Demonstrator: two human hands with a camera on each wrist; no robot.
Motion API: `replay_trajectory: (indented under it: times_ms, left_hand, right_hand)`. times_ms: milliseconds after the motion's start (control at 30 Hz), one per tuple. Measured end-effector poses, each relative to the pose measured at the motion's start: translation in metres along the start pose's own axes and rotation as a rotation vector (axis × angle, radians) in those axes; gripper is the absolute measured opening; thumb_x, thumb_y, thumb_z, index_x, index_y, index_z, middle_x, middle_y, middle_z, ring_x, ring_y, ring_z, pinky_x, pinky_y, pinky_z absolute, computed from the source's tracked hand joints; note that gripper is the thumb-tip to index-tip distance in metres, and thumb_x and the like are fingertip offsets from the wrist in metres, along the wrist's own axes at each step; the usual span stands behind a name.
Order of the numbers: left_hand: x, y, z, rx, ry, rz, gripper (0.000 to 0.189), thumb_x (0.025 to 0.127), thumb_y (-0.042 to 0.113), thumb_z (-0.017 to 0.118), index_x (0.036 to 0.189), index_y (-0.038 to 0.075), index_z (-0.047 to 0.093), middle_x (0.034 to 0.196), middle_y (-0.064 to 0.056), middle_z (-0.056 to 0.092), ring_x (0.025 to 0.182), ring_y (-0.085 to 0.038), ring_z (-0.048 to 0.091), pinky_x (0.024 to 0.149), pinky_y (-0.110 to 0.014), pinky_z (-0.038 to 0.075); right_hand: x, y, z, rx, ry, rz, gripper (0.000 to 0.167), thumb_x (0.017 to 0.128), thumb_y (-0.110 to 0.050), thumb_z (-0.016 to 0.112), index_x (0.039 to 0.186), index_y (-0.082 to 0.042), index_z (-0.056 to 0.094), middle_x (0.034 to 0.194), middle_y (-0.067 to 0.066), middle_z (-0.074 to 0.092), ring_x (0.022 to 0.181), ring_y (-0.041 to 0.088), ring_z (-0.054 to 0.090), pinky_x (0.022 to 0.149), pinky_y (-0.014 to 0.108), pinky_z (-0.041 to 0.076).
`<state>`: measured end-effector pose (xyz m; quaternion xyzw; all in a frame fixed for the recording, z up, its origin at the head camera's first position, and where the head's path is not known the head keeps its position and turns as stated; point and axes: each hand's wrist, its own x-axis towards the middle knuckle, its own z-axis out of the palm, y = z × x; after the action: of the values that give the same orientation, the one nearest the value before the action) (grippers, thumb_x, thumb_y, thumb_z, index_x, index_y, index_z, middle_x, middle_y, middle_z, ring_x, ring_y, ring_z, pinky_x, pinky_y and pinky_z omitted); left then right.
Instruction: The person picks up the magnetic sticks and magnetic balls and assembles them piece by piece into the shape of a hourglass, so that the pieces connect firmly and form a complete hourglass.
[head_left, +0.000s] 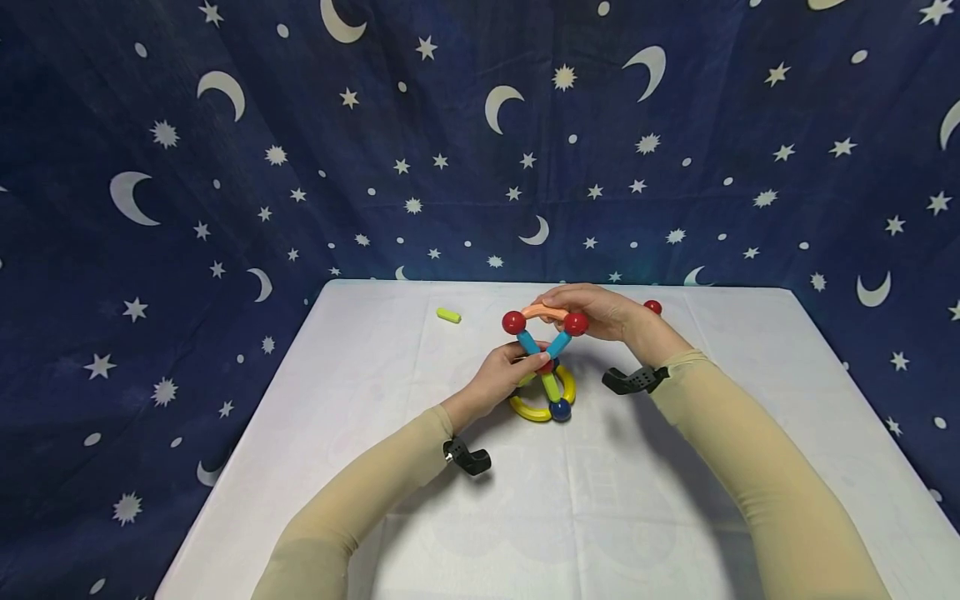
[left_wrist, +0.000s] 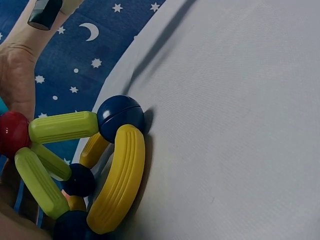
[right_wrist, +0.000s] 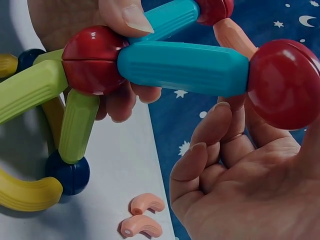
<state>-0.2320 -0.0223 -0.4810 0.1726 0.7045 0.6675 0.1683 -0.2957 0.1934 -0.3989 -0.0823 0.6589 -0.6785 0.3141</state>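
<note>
A magnetic stick-and-ball structure stands on the table. Its base is a ring of yellow curved sticks (left_wrist: 120,175) and dark blue balls (head_left: 560,409). Light green sticks (right_wrist: 80,125) rise from it to a central red ball (right_wrist: 95,60). Two blue sticks (right_wrist: 185,67) fork upward to two red balls (head_left: 513,322), bridged by an orange curved stick (head_left: 546,312). My left hand (head_left: 506,375) grips the structure around the central ball, its thumb by the blue sticks. Up top, my right hand (head_left: 600,311) holds the orange stick from behind; some fingertips are hidden.
A loose light green stick (head_left: 448,315) lies at the table's back left. Beyond the right wrist is another red ball (head_left: 653,307), partly hidden. Two loose orange curved sticks (right_wrist: 141,226) lie near the table edge. A starry dark blue cloth (head_left: 450,150) hangs behind the table.
</note>
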Motion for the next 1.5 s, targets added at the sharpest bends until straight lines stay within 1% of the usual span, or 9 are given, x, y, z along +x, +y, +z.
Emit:
replay_trajectory:
  times_ms: [600, 833, 933, 1033, 1133, 1267, 1333, 1433, 1500]
  left_hand:
    - [0.0, 0.0, -0.001, -0.012, -0.014, 0.03, 0.034, 0.102, 0.029, 0.066, 0.127, 0.008, 0.071, 0.112, -0.006, 0.075, 0.112, -0.019, 0.065, 0.1, -0.038, 0.048]
    - [0.0, 0.0, 0.0, 0.006, -0.023, 0.031, 0.035, 0.101, 0.032, 0.067, 0.128, 0.01, 0.071, 0.113, -0.005, 0.075, 0.111, -0.018, 0.066, 0.1, -0.037, 0.049]
    - [-0.002, 0.0, -0.003, 0.061, -0.022, 0.02, 0.04, 0.099, 0.036, 0.069, 0.133, 0.015, 0.069, 0.118, -0.002, 0.073, 0.113, -0.02, 0.065, 0.1, -0.041, 0.049]
    - [-0.01, -0.001, -0.008, 0.204, 0.012, 0.035, 0.048, 0.097, 0.041, 0.071, 0.138, 0.017, 0.065, 0.126, 0.001, 0.068, 0.121, -0.022, 0.059, 0.105, -0.045, 0.045]
    - [-0.023, -0.003, -0.016, 0.372, 0.098, 0.065, 0.053, 0.094, 0.04, 0.073, 0.139, 0.015, 0.06, 0.132, 0.001, 0.059, 0.125, -0.023, 0.052, 0.107, -0.046, 0.042]
    - [-0.041, -0.005, -0.025, 0.638, 0.182, 0.169, 0.04, 0.094, 0.031, 0.074, 0.129, 0.015, 0.063, 0.123, 0.001, 0.058, 0.113, -0.021, 0.052, 0.096, -0.04, 0.045]
    - [-0.048, -0.006, -0.027, 0.816, 0.151, 0.253, 0.03, 0.094, 0.027, 0.074, 0.122, 0.018, 0.07, 0.115, 0.003, 0.062, 0.107, -0.018, 0.052, 0.091, -0.037, 0.045]
    - [-0.057, -0.008, -0.025, 1.071, 0.026, 0.4, 0.023, 0.095, 0.028, 0.075, 0.116, 0.022, 0.077, 0.11, 0.005, 0.066, 0.103, -0.017, 0.052, 0.089, -0.035, 0.045]
    - [-0.06, -0.011, -0.022, 1.19, -0.057, 0.476, 0.025, 0.094, 0.03, 0.075, 0.118, 0.023, 0.078, 0.111, 0.005, 0.068, 0.105, -0.017, 0.053, 0.09, -0.035, 0.045]
  right_hand:
    - [0.0, 0.0, 0.001, -0.008, 0.04, 0.019, 0.029, 0.101, -0.026, 0.062, 0.122, -0.006, 0.067, 0.106, 0.01, 0.066, 0.094, 0.02, 0.06, 0.086, 0.032, 0.052]
    - [-0.001, -0.001, 0.0, -0.009, 0.032, 0.021, 0.028, 0.102, -0.025, 0.06, 0.121, -0.005, 0.065, 0.103, 0.01, 0.066, 0.093, 0.02, 0.059, 0.088, 0.033, 0.05]
    - [-0.001, -0.001, 0.0, -0.01, 0.029, 0.024, 0.028, 0.102, -0.024, 0.06, 0.121, -0.005, 0.065, 0.102, 0.009, 0.065, 0.093, 0.021, 0.058, 0.088, 0.035, 0.049]
    - [-0.001, 0.0, 0.0, -0.013, 0.021, 0.023, 0.03, 0.103, -0.025, 0.06, 0.124, -0.003, 0.064, 0.1, 0.009, 0.065, 0.092, 0.021, 0.057, 0.086, 0.034, 0.049]
    - [0.0, 0.0, -0.001, -0.011, 0.023, 0.028, 0.033, 0.103, -0.025, 0.06, 0.126, -0.002, 0.062, 0.102, 0.011, 0.066, 0.091, 0.021, 0.058, 0.083, 0.031, 0.05]
    - [0.001, -0.001, -0.002, -0.015, 0.028, 0.036, 0.037, 0.103, -0.025, 0.06, 0.13, 0.0, 0.058, 0.104, 0.01, 0.068, 0.089, 0.02, 0.059, 0.081, 0.029, 0.051]
    - [0.001, -0.001, -0.002, -0.016, 0.03, 0.04, 0.038, 0.104, -0.025, 0.059, 0.132, 0.001, 0.056, 0.104, 0.009, 0.068, 0.089, 0.019, 0.06, 0.08, 0.028, 0.052]
    - [0.001, -0.001, -0.002, -0.014, 0.038, 0.046, 0.04, 0.103, -0.024, 0.059, 0.134, 0.001, 0.055, 0.105, 0.01, 0.069, 0.088, 0.019, 0.06, 0.08, 0.027, 0.052]
    - [0.001, -0.001, -0.001, -0.011, 0.041, 0.049, 0.04, 0.103, -0.024, 0.06, 0.134, 0.002, 0.055, 0.108, 0.012, 0.067, 0.088, 0.019, 0.061, 0.08, 0.027, 0.052]
